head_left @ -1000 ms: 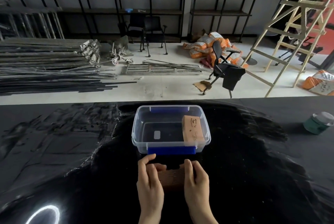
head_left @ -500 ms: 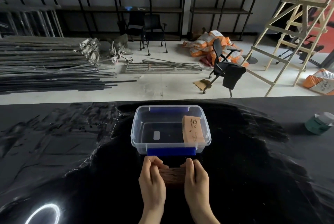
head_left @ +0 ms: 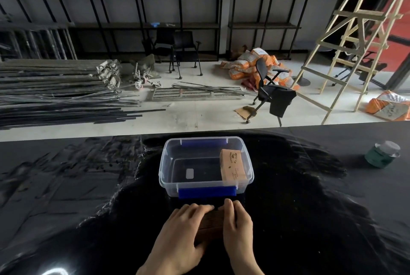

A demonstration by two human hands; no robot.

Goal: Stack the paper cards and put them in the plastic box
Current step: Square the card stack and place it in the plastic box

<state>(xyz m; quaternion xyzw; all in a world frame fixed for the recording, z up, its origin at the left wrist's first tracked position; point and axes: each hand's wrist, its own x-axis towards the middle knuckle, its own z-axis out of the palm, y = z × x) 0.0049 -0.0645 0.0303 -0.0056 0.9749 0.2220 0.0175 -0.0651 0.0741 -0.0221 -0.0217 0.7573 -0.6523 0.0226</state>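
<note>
Card stack near tabletop front edge: light, loose, slippery. Left hand, right hand fingers clamp opposite sides; keep grip there.

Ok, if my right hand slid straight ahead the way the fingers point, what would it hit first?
Probably the blue latch on the near wall of the box. The right hand points at it across a short bare strip of table, though depth is hard to judge.

Clear box, blue latches
</note>
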